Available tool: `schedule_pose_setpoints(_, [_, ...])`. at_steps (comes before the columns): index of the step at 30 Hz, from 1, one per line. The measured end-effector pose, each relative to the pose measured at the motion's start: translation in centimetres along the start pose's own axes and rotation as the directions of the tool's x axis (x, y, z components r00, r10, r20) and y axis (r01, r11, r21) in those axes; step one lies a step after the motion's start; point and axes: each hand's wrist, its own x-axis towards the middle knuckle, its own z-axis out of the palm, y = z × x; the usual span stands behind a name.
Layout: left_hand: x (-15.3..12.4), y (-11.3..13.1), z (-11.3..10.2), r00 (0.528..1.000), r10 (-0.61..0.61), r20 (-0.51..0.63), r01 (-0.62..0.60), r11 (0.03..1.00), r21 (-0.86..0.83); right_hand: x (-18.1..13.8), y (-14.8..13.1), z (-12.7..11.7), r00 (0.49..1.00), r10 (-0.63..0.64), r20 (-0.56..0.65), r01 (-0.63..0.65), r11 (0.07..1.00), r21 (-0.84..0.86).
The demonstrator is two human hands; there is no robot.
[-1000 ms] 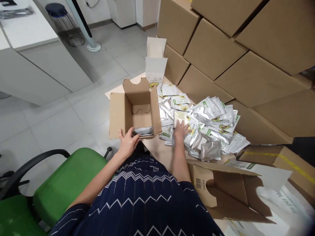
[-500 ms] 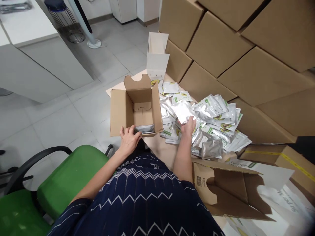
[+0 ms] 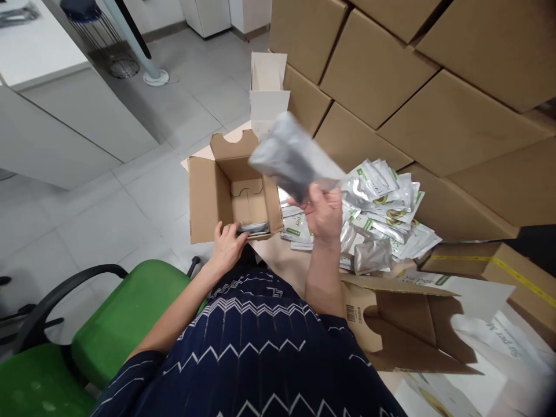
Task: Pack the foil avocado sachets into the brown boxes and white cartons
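My right hand is raised above the table and grips a silver foil pouch, which is blurred by motion. My left hand rests on the near edge of a small open cardboard box, its fingers curled over the rim beside silver pouches lying inside. A heap of silver and green-printed pouches covers the table to the right of the box.
Stacked brown cartons wall off the far right. An upright white box stands behind the small box. A flattened open carton lies at my right. A green chair sits at my left, over tiled floor.
My right hand picked a pouch from the heap and lifted it up toward the box. My left hand stayed on the box's near edge.
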Motion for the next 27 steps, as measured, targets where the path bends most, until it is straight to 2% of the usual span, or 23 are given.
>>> schedule_pose_setpoints(2, [0.0,-0.1,0.1,1.000,0.015,0.006,-0.015,1.000,0.006,-0.6,-1.8,2.5,0.960,-0.040,0.275,0.136,0.931,-0.338])
schedule_pose_setpoints(4, [0.1,-0.2,0.2,0.999,0.030,0.020,-0.030,1.000,0.004,-1.0,-2.9,4.8,0.858,0.056,0.511,0.309,0.739,-0.599])
schedule_pose_setpoints(5, [0.1,-0.2,0.1,0.999,0.037,0.028,-0.037,0.999,-0.004,-1.1,-3.1,5.8,0.805,0.137,0.577,0.382,0.625,-0.681])
schedule_pose_setpoints(7, [0.1,-0.4,0.0,0.998,0.055,0.042,-0.054,0.998,-0.030,-0.9,-2.8,7.7,0.735,0.296,0.610,0.467,0.432,-0.772])
schedule_pose_setpoints(10, [0.2,-0.8,-0.3,0.993,0.096,0.062,-0.093,0.994,-0.053,-0.2,-1.1,9.6,0.684,0.465,0.562,0.485,0.286,-0.827])
schedule_pose_setpoints(13, [0.6,-1.6,-0.8,0.986,0.142,0.087,-0.139,0.989,-0.045,0.4,0.6,10.5,0.669,0.532,0.519,0.463,0.248,-0.851])
schedule_pose_setpoints(17, [1.4,-3.2,-1.7,0.973,0.183,0.138,-0.180,0.983,-0.038,0.7,1.9,11.3,0.630,0.578,0.519,0.450,0.273,-0.850])
schedule_pose_setpoints(21, [1.2,-5.4,-2.9,0.959,0.152,0.239,-0.148,0.988,-0.033,0.5,4.3,13.5,0.534,0.659,0.529,0.442,0.316,-0.840])
schedule_pose_setpoints(24, [-0.2,-7.5,-3.3,0.950,0.125,0.286,-0.132,0.991,0.003,-0.1,6.6,16.3,0.456,0.701,0.549,0.462,0.340,-0.819])
schedule_pose_setpoints(27, [-2.2,-9.8,-3.2,0.956,0.092,0.280,-0.103,0.994,0.028,-0.7,8.5,19.7,0.397,0.698,0.596,0.500,0.380,-0.779])
